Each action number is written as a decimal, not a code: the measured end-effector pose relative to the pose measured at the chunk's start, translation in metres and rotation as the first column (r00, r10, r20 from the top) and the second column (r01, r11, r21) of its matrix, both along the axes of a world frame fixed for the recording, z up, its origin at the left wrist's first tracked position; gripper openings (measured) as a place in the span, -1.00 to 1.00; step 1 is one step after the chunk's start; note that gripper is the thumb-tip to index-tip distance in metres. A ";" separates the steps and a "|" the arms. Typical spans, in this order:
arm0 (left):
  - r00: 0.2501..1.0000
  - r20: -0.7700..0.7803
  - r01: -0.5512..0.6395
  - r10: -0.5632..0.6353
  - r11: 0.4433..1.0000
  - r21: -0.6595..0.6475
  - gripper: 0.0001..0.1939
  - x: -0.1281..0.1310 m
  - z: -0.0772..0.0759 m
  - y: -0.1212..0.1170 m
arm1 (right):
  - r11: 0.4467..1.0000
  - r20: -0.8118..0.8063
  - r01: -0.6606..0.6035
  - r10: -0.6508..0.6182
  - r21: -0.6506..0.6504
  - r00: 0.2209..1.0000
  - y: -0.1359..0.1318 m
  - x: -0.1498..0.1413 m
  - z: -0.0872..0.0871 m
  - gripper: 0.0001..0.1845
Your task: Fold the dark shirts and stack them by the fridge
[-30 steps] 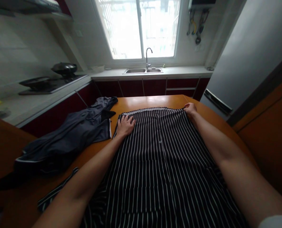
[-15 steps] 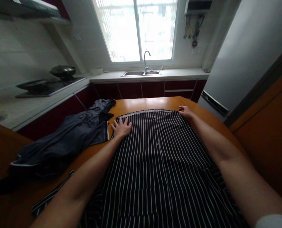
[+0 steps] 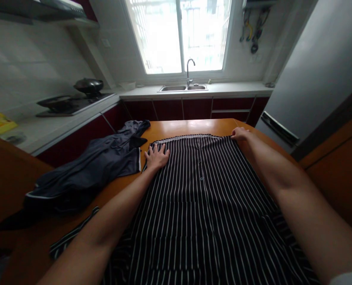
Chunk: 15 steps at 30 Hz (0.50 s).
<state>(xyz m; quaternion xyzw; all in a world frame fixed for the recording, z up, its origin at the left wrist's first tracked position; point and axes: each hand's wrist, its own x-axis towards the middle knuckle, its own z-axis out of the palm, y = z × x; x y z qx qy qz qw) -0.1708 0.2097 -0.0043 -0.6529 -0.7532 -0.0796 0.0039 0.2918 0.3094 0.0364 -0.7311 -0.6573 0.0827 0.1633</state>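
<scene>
A black shirt with white stripes (image 3: 187, 198) and small buttons lies spread flat, its hem at the far side. My left hand (image 3: 157, 157) rests on its far left corner, fingers spread over the cloth. At the far right corner, my right hand (image 3: 240, 133) pinches the hem between thumb and fingers. One striped sleeve sticks out under my left forearm.
The orange wooden table (image 3: 190, 124) carries a heap of dark grey clothing (image 3: 95, 166) on the left. Beyond stand a counter with a sink (image 3: 181, 88), a stove with a wok (image 3: 88, 85), and a tall fridge (image 3: 300, 71) at right.
My right hand's fingers looked looser half a second ago and now pinch the hem corner. My left fingers have spread wider on the cloth. The camera view shifted slightly.
</scene>
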 end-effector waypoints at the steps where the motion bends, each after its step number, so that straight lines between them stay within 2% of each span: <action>1: 1.000 0.001 0.000 0.000 1.000 0.001 -0.30 0.000 0.000 0.000 | 1.000 0.026 0.003 -0.003 -0.022 1.000 0.000 -0.003 0.001 -0.80; 3: 1.000 -0.005 0.002 -0.002 1.000 0.010 -0.31 0.000 0.000 0.000 | 0.999 0.086 0.035 -0.032 -0.032 0.996 -0.003 -0.013 0.001 -0.70; 7: 0.999 -0.043 0.035 -0.032 0.997 0.072 -0.34 0.001 -0.002 -0.002 | 0.988 0.144 0.081 -0.099 0.128 0.985 -0.030 -0.062 -0.018 -0.48; 10: 0.996 -0.058 0.074 -0.068 0.989 0.125 -0.36 0.001 -0.003 -0.003 | 0.992 0.133 -0.089 0.078 0.084 0.988 -0.061 -0.117 -0.041 -0.36; 12: 0.995 -0.061 0.092 -0.083 0.984 0.151 -0.37 0.001 -0.004 -0.004 | 0.975 0.117 -0.220 0.218 0.007 0.969 -0.077 -0.151 -0.052 -0.25; 15: 0.997 -0.045 0.074 -0.068 0.988 0.138 -0.36 0.002 -0.002 -0.004 | 0.969 0.058 -0.231 0.236 -0.085 0.970 -0.081 -0.182 -0.056 -0.18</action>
